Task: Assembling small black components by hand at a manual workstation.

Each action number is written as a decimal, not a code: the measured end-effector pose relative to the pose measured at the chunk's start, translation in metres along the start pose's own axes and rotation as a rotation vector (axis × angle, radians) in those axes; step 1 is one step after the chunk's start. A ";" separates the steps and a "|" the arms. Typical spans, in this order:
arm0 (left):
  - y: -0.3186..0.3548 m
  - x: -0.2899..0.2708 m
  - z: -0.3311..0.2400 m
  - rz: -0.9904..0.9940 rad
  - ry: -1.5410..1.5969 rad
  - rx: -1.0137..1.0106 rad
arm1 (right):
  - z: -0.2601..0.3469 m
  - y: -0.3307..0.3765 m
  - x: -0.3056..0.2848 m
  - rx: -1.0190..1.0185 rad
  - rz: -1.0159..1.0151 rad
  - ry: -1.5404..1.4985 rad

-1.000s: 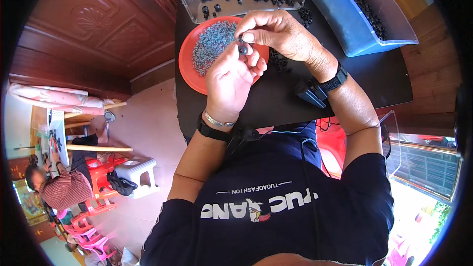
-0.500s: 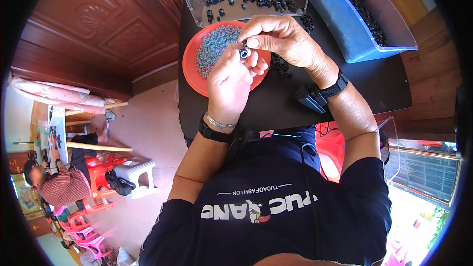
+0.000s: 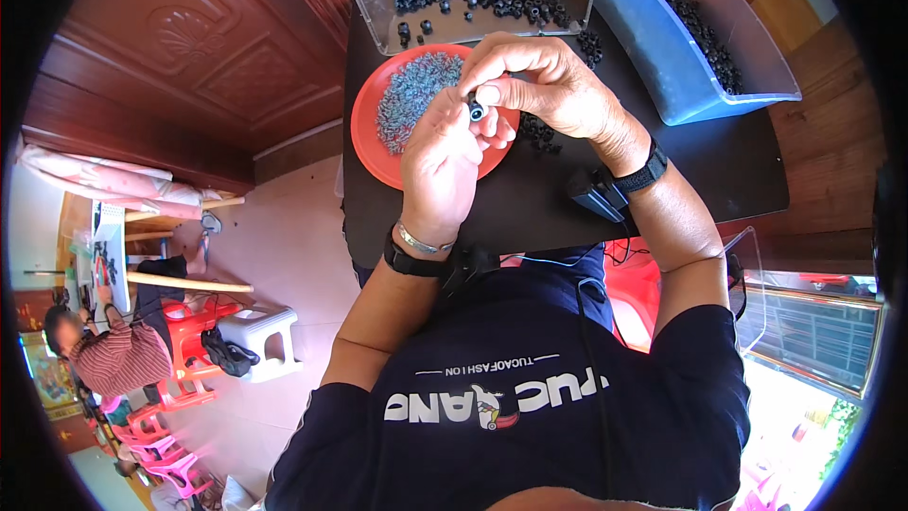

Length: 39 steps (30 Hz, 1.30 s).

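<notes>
Over the right part of a red plate, my two hands meet at a small black round fitting with a pale ring at its end. My left hand, palm up, has its fingers curled around the fitting. From above, my right hand pinches thumb and forefinger together at the fitting's upper end; whether a second tiny piece is between them is hidden. Many small silvery screw-like pieces cover the plate. Loose black fittings lie on the dark table just below my right hand.
A clear bin with many black fittings stands behind the plate. At the right is a translucent blue bin holding more black pieces. A dark box-shaped device sits by my right wrist. Another person sits far left near stools.
The fitting and both hands' fingertips have shifted slightly to the right and down. The fitting has tilted a little, and both hands keep their hold.
</notes>
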State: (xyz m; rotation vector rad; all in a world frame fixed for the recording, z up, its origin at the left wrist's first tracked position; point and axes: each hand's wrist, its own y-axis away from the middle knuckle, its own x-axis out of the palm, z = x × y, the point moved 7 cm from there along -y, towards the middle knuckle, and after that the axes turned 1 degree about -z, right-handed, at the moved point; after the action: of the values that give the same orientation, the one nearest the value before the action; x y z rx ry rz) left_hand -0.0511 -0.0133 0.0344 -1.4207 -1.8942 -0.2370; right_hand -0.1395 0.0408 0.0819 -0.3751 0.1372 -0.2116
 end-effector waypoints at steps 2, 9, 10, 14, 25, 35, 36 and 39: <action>0.000 0.000 -0.001 -0.006 -0.022 0.002 | 0.002 0.000 0.000 -0.045 0.014 0.074; 0.001 -0.003 -0.001 -0.004 0.012 0.002 | 0.005 0.001 0.006 0.021 -0.006 0.096; 0.001 -0.002 0.000 0.000 0.069 -0.015 | 0.001 0.002 0.006 0.135 -0.015 0.025; 0.000 -0.010 0.004 -0.001 0.277 -0.040 | 0.017 0.000 0.012 -0.286 -0.041 0.576; 0.000 -0.011 0.004 -0.037 0.247 -0.056 | 0.019 0.003 0.022 -0.371 -0.184 0.775; -0.001 -0.011 0.003 -0.090 0.241 -0.074 | 0.021 0.006 0.027 -0.457 -0.203 0.843; -0.001 -0.013 0.004 -0.090 0.241 -0.074 | 0.021 0.006 0.027 -0.457 -0.203 0.843; -0.002 -0.011 0.005 -0.026 0.256 -0.081 | 0.020 0.006 0.027 -0.476 -0.202 0.838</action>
State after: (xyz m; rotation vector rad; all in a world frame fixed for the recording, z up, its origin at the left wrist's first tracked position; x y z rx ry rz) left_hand -0.0538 -0.0200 0.0241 -1.3493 -1.7096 -0.4896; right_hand -0.1086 0.0468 0.0961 -0.7586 0.9896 -0.5325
